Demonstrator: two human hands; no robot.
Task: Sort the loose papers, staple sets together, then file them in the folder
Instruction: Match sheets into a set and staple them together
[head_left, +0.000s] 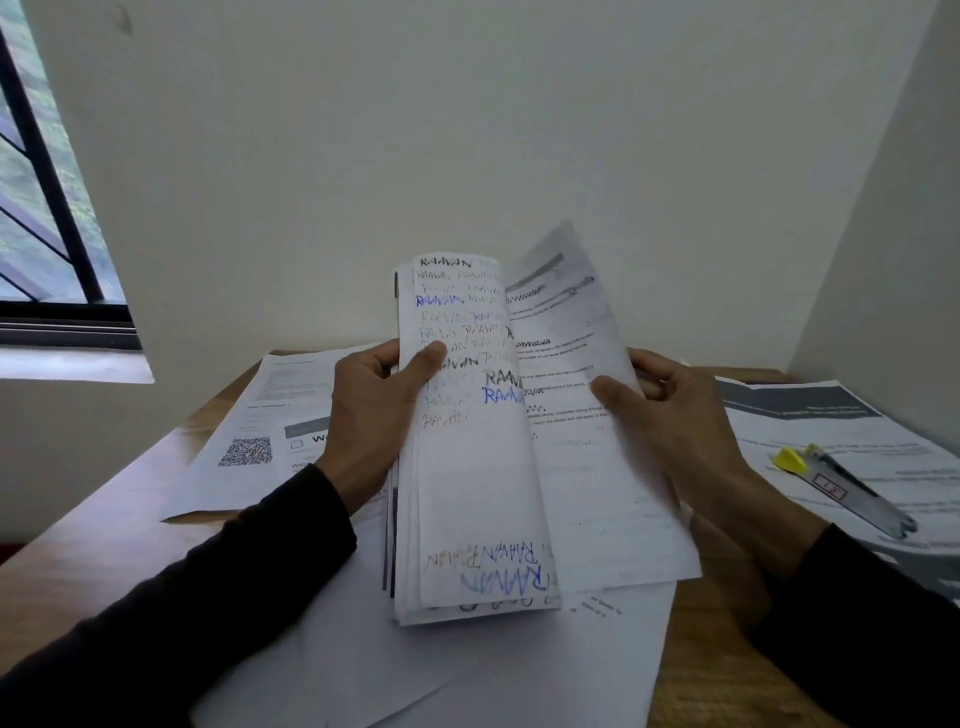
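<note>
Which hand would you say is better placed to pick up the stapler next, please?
Probably the right hand. The stapler lies on printed sheets at the right side of the table, on that hand's side. The left hand grips the paper stack and could keep holding it.

Left hand: raised before chest, back of hand toward camera, thumb laid across front of paper stack, fingers curled behind its left edge. Right hand: same height, thumb pressing front of loose printed sheet, fingers wrapped behind it (tips hidden). Both forearms in dark long sleeves, rising from lower corners and converging toward middle. Wrists bare, slightly bent. Hands apart, not touching each other.
</note>
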